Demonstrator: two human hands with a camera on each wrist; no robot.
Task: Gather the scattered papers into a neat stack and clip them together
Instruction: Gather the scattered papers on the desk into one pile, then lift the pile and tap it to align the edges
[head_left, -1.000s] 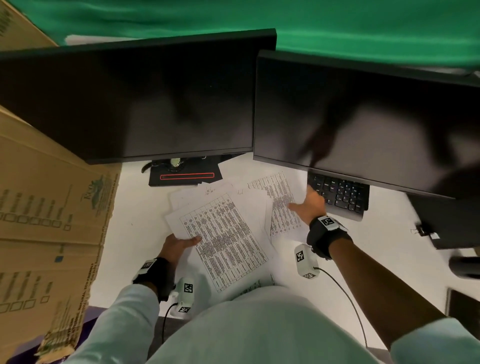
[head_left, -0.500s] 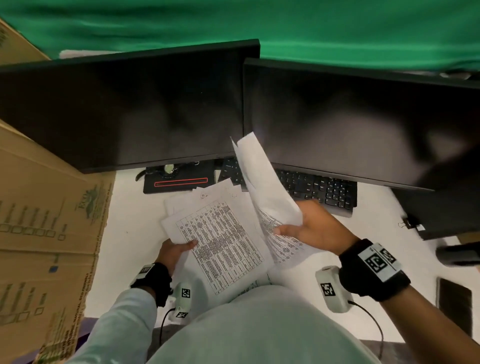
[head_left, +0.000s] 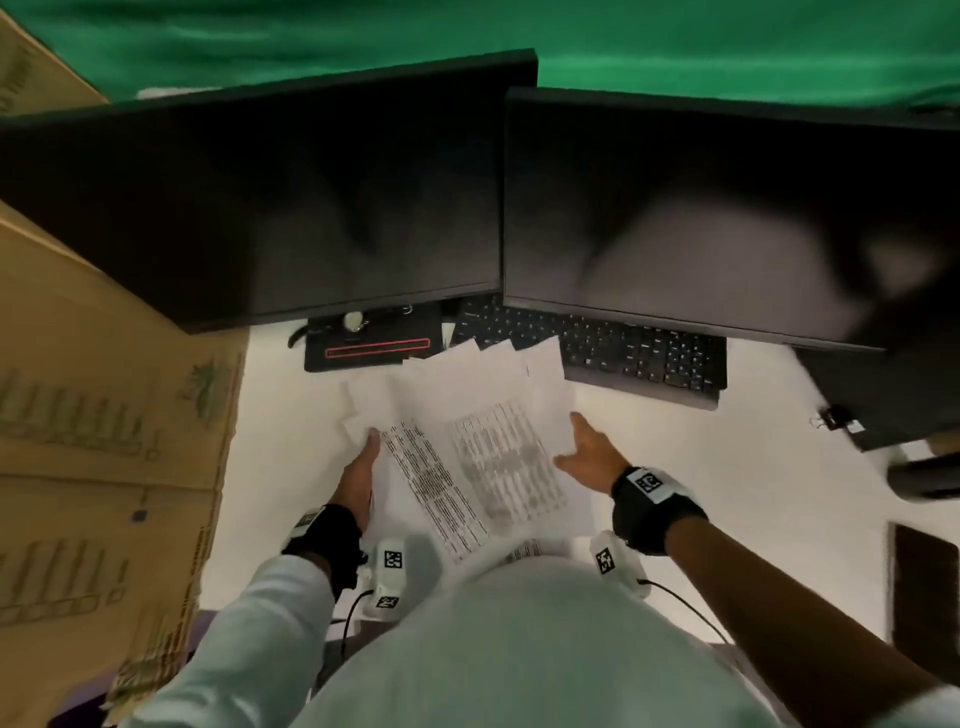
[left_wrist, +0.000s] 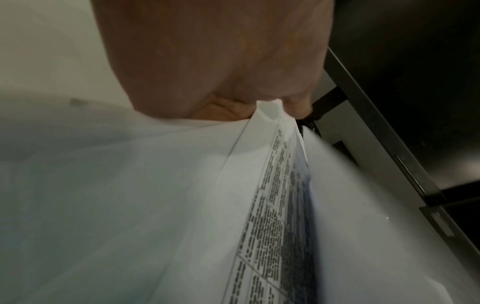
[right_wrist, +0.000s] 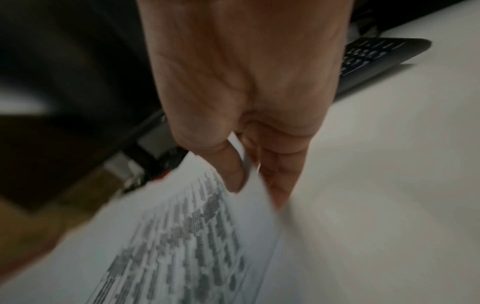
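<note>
Several printed white papers (head_left: 467, 447) lie fanned in a loose pile on the white desk (head_left: 727, 493), in front of me. My left hand (head_left: 370, 441) holds the pile's left edge; in the left wrist view, thumb and fingers pinch the papers (left_wrist: 272, 164) at their edge. My right hand (head_left: 574, 441) is at the right edge of the top sheet. In the right wrist view its thumb (right_wrist: 233, 174) and fingers pinch that printed sheet (right_wrist: 182, 236), which lies low over the pile. A small black binder clip (head_left: 831, 417) sits on the desk far right.
Two dark monitors (head_left: 311, 208) (head_left: 701, 218) hang over the back of the desk, with a black keyboard (head_left: 639, 353) under the right one and a monitor base (head_left: 374, 343) under the left. A cardboard box (head_left: 104, 415) walls the left side. A dark flat object (head_left: 924, 587) lies at right.
My right hand picked up the sheet near the keyboard, raised it, and has now brought it down onto the pile. My left hand stayed at the pile's left edge.
</note>
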